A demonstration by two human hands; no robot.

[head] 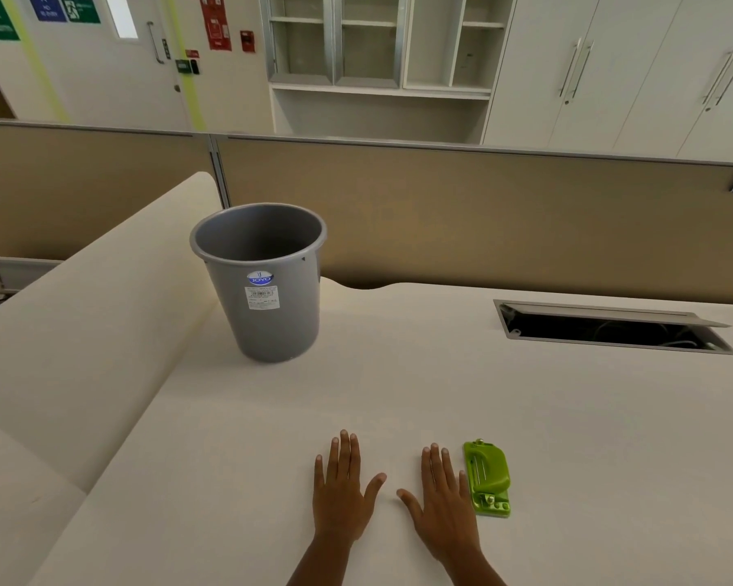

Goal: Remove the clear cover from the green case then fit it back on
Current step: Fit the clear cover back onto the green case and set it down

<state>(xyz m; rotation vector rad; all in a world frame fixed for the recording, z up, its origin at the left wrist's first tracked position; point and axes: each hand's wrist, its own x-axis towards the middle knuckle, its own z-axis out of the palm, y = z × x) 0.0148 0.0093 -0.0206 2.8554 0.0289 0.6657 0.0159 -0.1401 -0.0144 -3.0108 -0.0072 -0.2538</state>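
A small green case lies flat on the cream table near its front edge, with metal parts showing at both ends. I cannot make out its clear cover as a separate piece. My right hand rests palm down just left of the case, its little finger almost touching the case's side. Palm down as well, my left hand lies further left with fingers spread. Neither hand holds anything.
A grey plastic bin stands upright at the back left of the table. An open cable hatch is cut into the table at the back right. A cream padded roll runs along the left side. A tan partition closes the far edge.
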